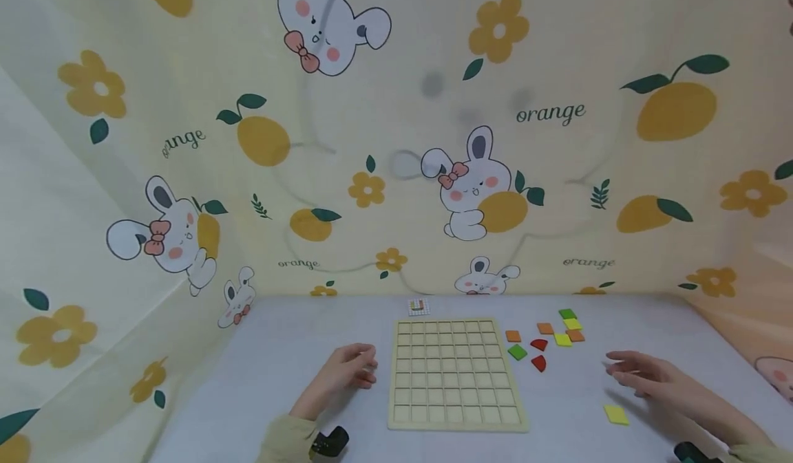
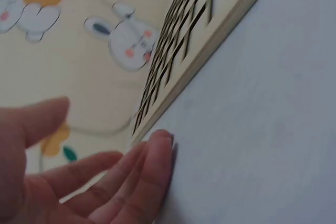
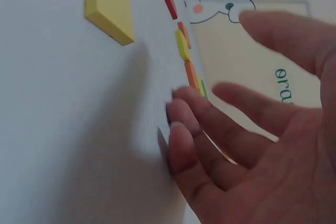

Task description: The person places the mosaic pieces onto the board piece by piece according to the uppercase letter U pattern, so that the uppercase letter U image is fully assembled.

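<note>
My left hand (image 1: 347,368) rests on the table just left of a pale wooden grid board (image 1: 401,380), its fingers relaxed and holding nothing. In the left wrist view the fingertips (image 2: 160,142) lie close to the board's edge. Over on the right, my right hand (image 1: 647,373) hovers low above the table with loosely bent fingers and nothing between them. A yellow tile (image 1: 616,415) lies in front of it, nearer to me. Loose pieces lie between board and right hand: an orange tile (image 1: 513,336), a green tile (image 1: 517,352) and red quarter-round pieces (image 1: 539,363).
Farther back on the right is a loose group of orange, green and yellow tiles (image 1: 562,340), some touching. A small printed card (image 1: 418,307) lies behind the board. A patterned cloth (image 1: 372,105) with rabbits and oranges hangs behind the white table (image 1: 248,380).
</note>
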Demonstrator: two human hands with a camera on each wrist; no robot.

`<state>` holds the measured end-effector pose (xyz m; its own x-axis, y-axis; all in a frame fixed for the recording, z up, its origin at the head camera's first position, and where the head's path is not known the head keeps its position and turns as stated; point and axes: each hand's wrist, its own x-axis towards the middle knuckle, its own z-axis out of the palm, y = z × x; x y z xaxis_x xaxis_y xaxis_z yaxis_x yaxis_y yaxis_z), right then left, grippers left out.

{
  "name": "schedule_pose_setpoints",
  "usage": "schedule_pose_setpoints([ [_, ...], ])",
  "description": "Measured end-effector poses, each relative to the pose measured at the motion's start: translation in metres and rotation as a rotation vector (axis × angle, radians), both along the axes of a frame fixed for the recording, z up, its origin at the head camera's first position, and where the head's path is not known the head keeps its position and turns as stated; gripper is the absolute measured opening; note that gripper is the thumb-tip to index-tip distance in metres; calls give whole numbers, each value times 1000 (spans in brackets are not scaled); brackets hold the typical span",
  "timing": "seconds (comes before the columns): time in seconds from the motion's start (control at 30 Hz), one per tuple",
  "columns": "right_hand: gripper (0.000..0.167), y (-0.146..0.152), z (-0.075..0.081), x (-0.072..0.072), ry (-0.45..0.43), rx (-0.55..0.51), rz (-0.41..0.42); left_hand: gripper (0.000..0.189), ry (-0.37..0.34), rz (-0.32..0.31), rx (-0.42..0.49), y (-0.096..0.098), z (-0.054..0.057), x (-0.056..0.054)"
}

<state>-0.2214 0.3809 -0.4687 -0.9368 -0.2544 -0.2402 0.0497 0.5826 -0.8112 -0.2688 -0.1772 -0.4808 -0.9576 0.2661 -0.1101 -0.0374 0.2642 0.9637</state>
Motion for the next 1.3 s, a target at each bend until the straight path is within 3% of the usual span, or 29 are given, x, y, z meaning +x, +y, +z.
schedule_pose_setpoints([
  [0.17,51,7,-6,9,7,-51,110,50,-60,-8,-11,18,-6,3],
  [0.33,44,9,-10,15,80,-121,245,51,-65,11,-77,28,-7,1],
  [0.53,44,5,-13,19,101,-146,312,52,-77,40,-129,31,-7,-1],
  [0.93,32,-5,-10,20,147,23,231,57,53,7,-193,35,-10,-5],
  [1.13,32,-11,-9,19,108,78,161,58,35,7,-191,36,-10,-2],
  [1.3,33,-17,-7,18,135,146,111,58,43,10,-215,38,-7,-1],
])
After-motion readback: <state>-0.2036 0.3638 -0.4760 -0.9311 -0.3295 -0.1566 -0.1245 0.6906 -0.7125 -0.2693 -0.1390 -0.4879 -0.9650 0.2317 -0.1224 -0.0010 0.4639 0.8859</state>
